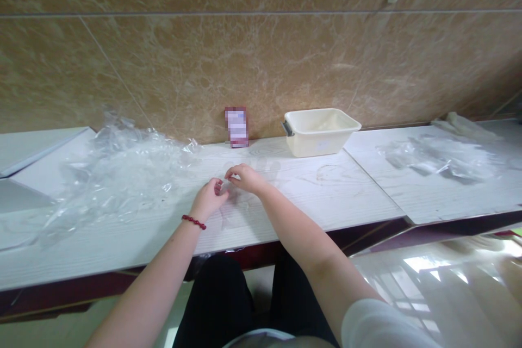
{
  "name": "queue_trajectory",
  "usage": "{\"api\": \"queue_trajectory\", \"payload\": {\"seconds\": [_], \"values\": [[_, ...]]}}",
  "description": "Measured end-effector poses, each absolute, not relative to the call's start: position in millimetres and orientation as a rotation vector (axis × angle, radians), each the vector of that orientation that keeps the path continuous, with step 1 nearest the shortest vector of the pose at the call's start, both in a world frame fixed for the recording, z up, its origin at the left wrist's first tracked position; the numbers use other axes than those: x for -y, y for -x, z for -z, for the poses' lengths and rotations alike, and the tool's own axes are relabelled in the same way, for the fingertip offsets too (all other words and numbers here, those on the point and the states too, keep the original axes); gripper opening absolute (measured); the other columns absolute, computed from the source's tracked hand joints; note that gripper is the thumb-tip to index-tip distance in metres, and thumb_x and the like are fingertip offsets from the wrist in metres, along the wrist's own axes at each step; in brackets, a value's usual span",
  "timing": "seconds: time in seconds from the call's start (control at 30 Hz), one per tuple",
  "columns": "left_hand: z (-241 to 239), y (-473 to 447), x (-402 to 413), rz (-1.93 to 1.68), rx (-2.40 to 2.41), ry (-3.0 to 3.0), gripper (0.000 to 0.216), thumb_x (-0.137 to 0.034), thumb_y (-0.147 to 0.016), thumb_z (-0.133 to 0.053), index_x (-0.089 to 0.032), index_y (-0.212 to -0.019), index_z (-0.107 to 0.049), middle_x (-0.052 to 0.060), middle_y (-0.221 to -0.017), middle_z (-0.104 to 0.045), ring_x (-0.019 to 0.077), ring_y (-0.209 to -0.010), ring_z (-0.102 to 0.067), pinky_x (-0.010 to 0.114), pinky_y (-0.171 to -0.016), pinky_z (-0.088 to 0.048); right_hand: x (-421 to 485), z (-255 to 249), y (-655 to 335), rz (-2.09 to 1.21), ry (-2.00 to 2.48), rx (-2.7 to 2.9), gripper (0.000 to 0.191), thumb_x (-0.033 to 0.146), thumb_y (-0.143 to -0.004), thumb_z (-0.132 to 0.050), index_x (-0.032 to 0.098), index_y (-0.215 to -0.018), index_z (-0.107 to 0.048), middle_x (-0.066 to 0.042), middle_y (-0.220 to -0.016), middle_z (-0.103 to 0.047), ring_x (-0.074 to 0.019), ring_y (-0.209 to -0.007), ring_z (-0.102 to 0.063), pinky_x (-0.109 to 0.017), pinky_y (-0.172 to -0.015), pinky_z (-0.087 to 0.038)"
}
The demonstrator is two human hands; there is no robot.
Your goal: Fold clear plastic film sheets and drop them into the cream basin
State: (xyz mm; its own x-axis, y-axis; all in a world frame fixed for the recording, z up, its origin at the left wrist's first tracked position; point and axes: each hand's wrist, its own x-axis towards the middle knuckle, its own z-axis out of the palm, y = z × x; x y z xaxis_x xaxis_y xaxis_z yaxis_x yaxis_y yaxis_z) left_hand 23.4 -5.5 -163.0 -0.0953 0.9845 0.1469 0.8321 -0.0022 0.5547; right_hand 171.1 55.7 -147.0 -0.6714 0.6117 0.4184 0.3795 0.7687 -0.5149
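Observation:
My left hand [209,199], with a red bead bracelet on the wrist, and my right hand [244,177] meet over the middle of the white table [285,196]. Both have their fingers curled in a pinch on a small clear plastic piece [232,212] that lies flat on the table under them and is barely visible. The fingertips of the two hands almost touch each other.
A large heap of clear plastic bags [118,168] lies to the left. A cream plastic tub [320,130] stands at the back by the brown tiled wall, next to a small upright card [236,126]. More clear plastic [440,155] lies at right.

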Motion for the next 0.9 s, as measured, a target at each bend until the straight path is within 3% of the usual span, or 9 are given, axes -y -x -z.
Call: {"api": "queue_trajectory", "payload": {"seconds": [0.23,0.57,0.77,0.9], "values": [[165.2,-28.0,12.6,-0.637,-1.985,-2.195,0.020,-0.020,-0.068,-0.044,-0.017,-0.085,-0.053,0.005,-0.078,-0.057,0.0161,-0.072,-0.054,0.027,-0.066,-0.041,-61.1,140.8,-189.5,-0.507,0.771,2.525,0.018,0.004,-0.065,-0.049,0.014,-0.074,-0.062,-0.002,-0.076,-0.059,-0.0088,-0.073,-0.050,-0.018,-0.070,-0.035],[162.7,-30.3,25.9,-0.660,-1.882,-2.273,0.032,-0.042,-0.071,-0.046,-0.018,-0.090,-0.057,0.006,-0.088,-0.056,0.0176,-0.080,-0.053,0.028,-0.074,-0.042,-67.2,144.0,-194.9,-0.527,1.068,2.741,0.025,0.006,-0.061,-0.048,0.016,-0.074,-0.066,-0.001,-0.071,-0.063,-0.0101,-0.065,-0.054,-0.016,-0.057,-0.036],[159.8,-15.1,15.5,-0.720,-1.739,-2.334,0.033,-0.040,-0.077,-0.040,-0.019,-0.095,-0.059,0.005,-0.092,-0.055,0.0163,-0.089,-0.050,0.027,-0.083,-0.039,-65.8,140.2,-198.8,-0.543,1.137,2.743,0.027,0.007,-0.061,-0.047,0.018,-0.077,-0.067,-0.001,-0.071,-0.063,-0.0095,-0.063,-0.054,-0.016,-0.053,-0.035],[162.1,-2.4,1.2,-0.570,-1.696,-2.455,0.038,-0.044,-0.075,-0.041,-0.025,-0.103,-0.057,0.007,-0.109,-0.048,0.0204,-0.104,-0.043,0.034,-0.092,-0.031,-66.7,141.1,-200.0,-0.562,1.145,2.742,0.027,0.008,-0.061,-0.047,0.018,-0.077,-0.067,0.000,-0.072,-0.063,-0.0095,-0.062,-0.054,-0.015,-0.051,-0.035]]}}
